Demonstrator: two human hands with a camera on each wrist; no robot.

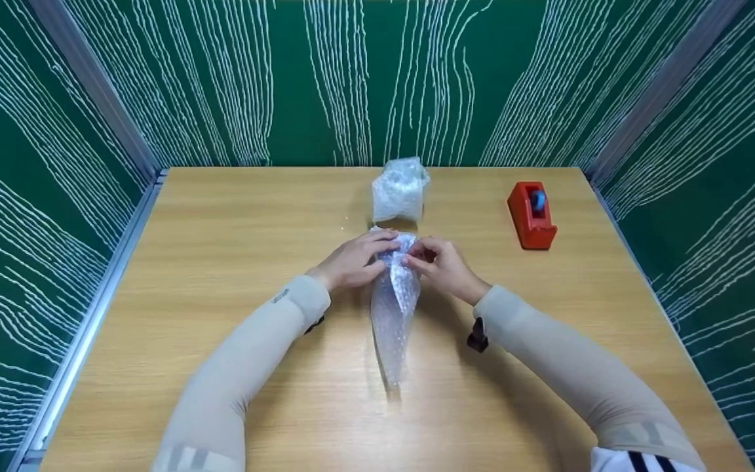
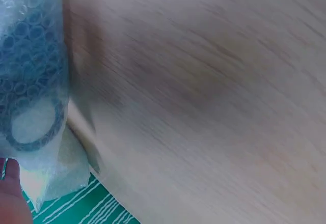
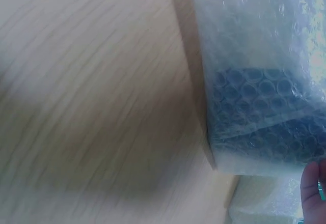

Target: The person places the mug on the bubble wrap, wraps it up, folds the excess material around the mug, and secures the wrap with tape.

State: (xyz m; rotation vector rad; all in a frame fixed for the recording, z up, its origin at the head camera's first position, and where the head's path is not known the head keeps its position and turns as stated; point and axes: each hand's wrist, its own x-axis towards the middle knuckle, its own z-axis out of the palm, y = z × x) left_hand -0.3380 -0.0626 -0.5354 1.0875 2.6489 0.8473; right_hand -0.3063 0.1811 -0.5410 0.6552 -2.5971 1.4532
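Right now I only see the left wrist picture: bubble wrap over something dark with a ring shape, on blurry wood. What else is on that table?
Observer: A red tape dispenser stands at the far right of the wooden table.
Visitor: Is any other wrap around?
Observer: Yes, a second clear bubble-wrapped bundle sits beyond the hands.
Visitor: Are both hands busy?
Observer: The left hand and right hand both hold the long bubble-wrap sheet.

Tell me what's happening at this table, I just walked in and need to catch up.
A person is working a sheet of bubble wrap around something dark at the middle of the table. The left hand and right hand both pinch its far end. Another bubble-wrapped bundle sits just beyond, and a red tape dispenser stands to the right, untouched.
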